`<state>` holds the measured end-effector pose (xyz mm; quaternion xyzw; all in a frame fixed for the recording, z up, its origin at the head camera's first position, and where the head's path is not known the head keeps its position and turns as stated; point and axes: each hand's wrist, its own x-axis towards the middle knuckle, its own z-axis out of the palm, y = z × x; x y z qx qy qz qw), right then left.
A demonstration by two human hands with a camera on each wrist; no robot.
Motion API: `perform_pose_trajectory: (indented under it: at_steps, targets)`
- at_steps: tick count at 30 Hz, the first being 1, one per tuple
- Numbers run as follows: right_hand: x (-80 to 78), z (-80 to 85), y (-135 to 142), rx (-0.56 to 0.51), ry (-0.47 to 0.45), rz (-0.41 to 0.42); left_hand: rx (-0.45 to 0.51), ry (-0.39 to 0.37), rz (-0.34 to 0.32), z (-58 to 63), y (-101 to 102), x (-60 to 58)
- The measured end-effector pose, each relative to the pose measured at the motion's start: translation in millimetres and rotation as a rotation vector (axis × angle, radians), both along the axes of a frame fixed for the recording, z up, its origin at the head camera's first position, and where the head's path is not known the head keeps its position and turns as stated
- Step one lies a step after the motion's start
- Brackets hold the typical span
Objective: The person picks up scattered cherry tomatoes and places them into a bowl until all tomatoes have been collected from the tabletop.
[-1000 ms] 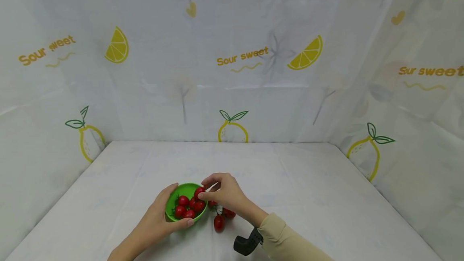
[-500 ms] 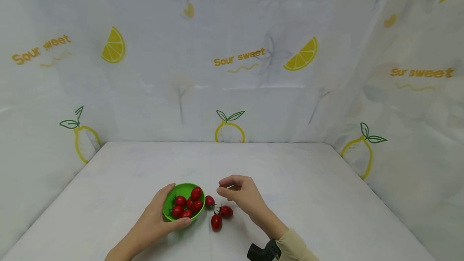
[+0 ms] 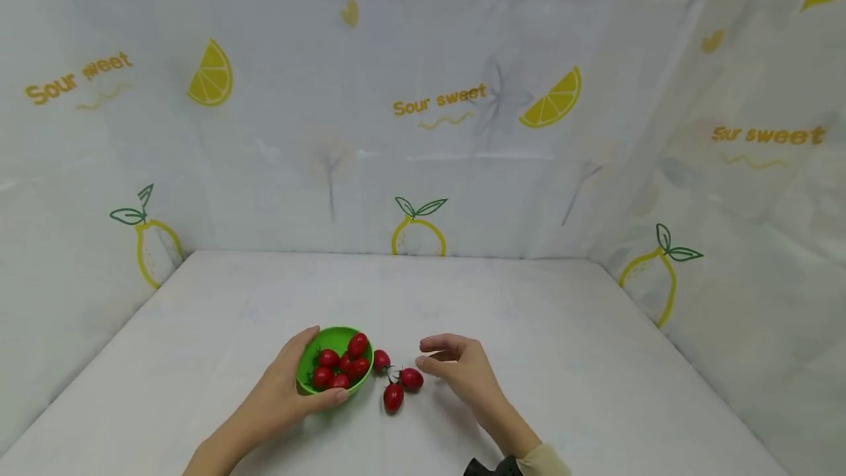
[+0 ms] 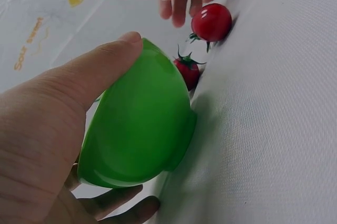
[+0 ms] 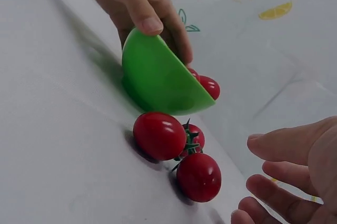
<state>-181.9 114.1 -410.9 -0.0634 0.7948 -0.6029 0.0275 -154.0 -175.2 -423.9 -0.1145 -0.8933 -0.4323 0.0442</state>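
Note:
My left hand holds a small green bowl at its left side, thumb on the near rim and fingers around the far side. Several red cherry tomatoes lie inside the bowl. Right of it, three more cherry tomatoes with green stems rest close together on the table. My right hand hovers just right of these three, fingers loosely bent and apart from the thumb, with nothing between them. In the right wrist view, a gap shows between the right hand's fingers and the nearest loose tomato.
A white cloth covers the table. Behind it and at both sides hang white sheets printed with lemons and lettering. A black band is on the right wrist, below a beige sleeve.
My right hand has pulled back from the bowl to the right, leaving the cherry tomato it held inside. My left hand keeps its hold on the bowl.

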Motion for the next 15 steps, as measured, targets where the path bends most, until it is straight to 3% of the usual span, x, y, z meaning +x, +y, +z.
perform_pose_trajectory:
  at_steps: [5,15]
  targets:
    - [-2.6,-2.0,-0.3,-0.006,-0.008,0.050,0.000,0.006,0.002,2.2,1.4,-2.8]
    - [-2.6,-11.1,0.2,0.058,-0.067,0.058,-0.024,0.017,0.011,-1.4,0.8,-1.5]
